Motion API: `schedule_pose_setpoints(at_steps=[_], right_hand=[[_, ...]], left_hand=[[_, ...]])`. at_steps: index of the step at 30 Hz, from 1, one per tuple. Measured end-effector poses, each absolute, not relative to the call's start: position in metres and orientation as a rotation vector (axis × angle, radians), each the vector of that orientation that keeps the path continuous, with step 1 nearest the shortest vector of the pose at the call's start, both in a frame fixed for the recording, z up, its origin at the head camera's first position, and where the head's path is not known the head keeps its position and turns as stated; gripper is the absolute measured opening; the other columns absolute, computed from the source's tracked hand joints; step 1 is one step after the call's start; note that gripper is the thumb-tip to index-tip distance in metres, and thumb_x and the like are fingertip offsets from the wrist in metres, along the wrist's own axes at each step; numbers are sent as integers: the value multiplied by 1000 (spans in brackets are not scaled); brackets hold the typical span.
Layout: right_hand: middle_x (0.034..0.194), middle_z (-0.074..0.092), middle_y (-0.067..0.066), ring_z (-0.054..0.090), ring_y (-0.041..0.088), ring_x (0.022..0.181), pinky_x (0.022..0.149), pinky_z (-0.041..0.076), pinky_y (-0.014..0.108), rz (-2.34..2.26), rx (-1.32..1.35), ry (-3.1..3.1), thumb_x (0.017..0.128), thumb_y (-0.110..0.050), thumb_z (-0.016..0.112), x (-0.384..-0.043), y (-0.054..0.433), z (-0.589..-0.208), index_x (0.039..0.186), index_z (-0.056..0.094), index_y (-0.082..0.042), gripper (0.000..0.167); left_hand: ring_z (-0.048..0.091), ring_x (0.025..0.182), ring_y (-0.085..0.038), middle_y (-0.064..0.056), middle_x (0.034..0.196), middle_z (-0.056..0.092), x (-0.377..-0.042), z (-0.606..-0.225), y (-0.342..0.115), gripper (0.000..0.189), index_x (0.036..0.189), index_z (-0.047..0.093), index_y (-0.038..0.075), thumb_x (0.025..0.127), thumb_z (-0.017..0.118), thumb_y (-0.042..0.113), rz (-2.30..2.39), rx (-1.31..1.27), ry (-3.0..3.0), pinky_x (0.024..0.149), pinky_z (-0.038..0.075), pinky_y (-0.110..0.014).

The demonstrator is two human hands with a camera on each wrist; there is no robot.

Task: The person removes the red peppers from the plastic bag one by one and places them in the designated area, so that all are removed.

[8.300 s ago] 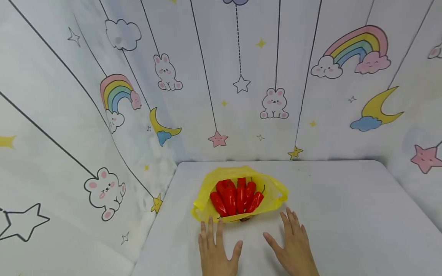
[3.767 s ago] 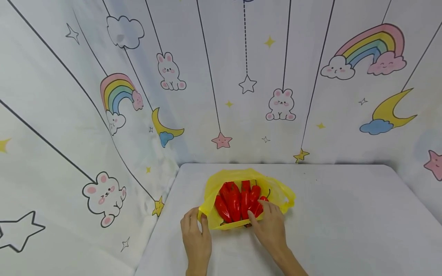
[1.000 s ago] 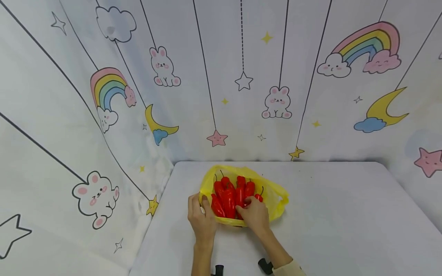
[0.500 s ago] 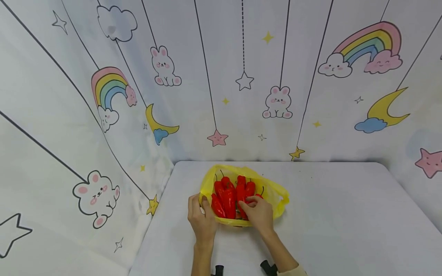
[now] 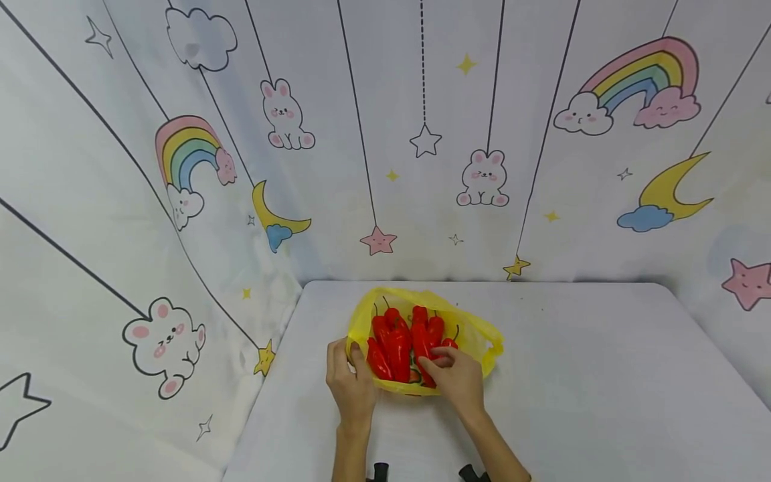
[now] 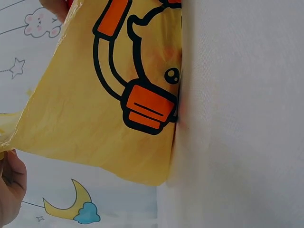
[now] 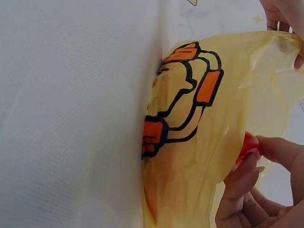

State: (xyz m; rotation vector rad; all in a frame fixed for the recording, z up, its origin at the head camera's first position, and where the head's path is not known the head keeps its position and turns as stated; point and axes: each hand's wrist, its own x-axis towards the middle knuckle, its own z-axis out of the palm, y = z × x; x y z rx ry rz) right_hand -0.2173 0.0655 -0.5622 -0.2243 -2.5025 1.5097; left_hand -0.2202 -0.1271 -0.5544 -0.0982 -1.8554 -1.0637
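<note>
A yellow plastic bag [image 5: 484, 335] lies with its mouth facing me, holding several glossy red chili peppers [image 5: 399, 355], some with dark stems. My left hand [image 5: 352, 385] grips the bag's left rim between thumb and fingers; the left wrist view catches those fingers [image 6: 13, 183] at the edge. Inside the mouth, on the right side, my right hand [image 5: 459, 381] pinches one chili pepper [image 5: 420, 338] by thumb and fingertips. Its red end [image 7: 248, 149] shows between them in the right wrist view; the bag wall hides the remainder there.
The bag rests on a white table [image 5: 578, 388]. A cartoon print [image 6: 149, 109] in orange and black marks its outside. Behind stands a white backdrop [image 5: 542, 167] with rainbows, rabbits and stars. Black knob-like pieces [image 5: 381, 472] show below the forearms.
Earlier both hands lay apart from the bag; the left now holds its rim. Over the last second the right hand shifted slightly right, tilting the pinched pepper and widening a gap beside it.
</note>
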Motion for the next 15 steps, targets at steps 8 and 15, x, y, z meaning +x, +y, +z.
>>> schedule_pose_setpoints(at_steps=[8,15], right_hand=[[78,73,-3,66,12,68,56,56,24,1541,-212,-2475,83,-33,90,-208,70,-560,108,80,-11,34],[79,73,-4,66,13,70,57,56,24,1550,-207,-2469,82,-32,91,-203,77,-559,109,80,-15,34]], left_hand=[[53,82,-13,-9,100,61,-221,-554,-126,14,110,67,0,99,60,-6,-1068,-108,-1844,71,48,-12],[53,82,-12,-13,100,62,-221,-553,-126,13,109,68,-1,99,59,-5,-1063,-115,-1821,70,47,-12]])
